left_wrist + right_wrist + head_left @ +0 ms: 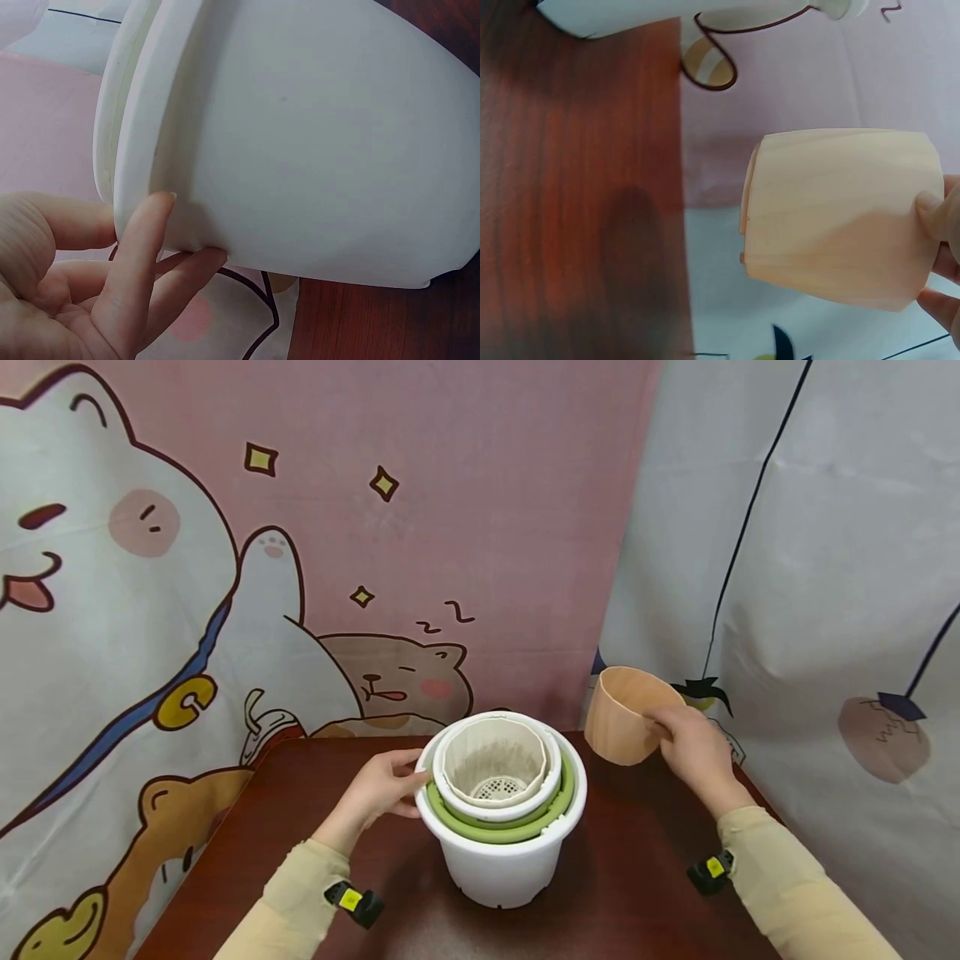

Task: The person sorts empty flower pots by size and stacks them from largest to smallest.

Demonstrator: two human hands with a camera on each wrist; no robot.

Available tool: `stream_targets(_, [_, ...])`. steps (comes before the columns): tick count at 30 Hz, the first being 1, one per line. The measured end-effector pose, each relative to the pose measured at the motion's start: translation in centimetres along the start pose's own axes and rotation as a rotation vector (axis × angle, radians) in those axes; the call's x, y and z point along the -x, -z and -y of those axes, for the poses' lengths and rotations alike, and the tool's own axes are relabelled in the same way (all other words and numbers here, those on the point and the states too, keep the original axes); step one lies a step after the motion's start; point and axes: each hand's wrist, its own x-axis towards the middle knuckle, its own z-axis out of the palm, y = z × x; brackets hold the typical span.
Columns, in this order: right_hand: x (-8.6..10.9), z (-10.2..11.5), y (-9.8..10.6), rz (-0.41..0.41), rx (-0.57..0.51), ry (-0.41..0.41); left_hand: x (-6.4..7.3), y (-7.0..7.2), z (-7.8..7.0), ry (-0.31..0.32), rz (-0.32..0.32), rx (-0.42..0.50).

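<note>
A large white flowerpot (498, 870) stands upright on the table, with a green pot (491, 833), a smaller white pot (553, 760) and a cream pot (487, 747) nested inside it. Holes pierce the bottom of the cream pot. My left hand (382, 787) holds the big pot's rim at its left side; the left wrist view shows fingertips (166, 206) against the rim and wall. To the right of the stack, my right hand (693, 752) pinches a peach-coloured flowerpot (617, 727) by its rim. That pot hangs tilted above the table, apart from the nested ones.
The dark red-brown wooden table (300, 827) carries the stack near its back edge. Behind it hangs a pink cloth (510, 527) printed with cartoon animals, and a pale grey cloth (840, 568) comes close along the right side.
</note>
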Motion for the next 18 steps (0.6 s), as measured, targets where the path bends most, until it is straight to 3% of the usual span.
stream_targets(18, [-2.1, 3.8, 3.3, -0.178, -0.057, 0.182, 0.0, 0.0, -0.2, 0.01, 0.0, -0.019])
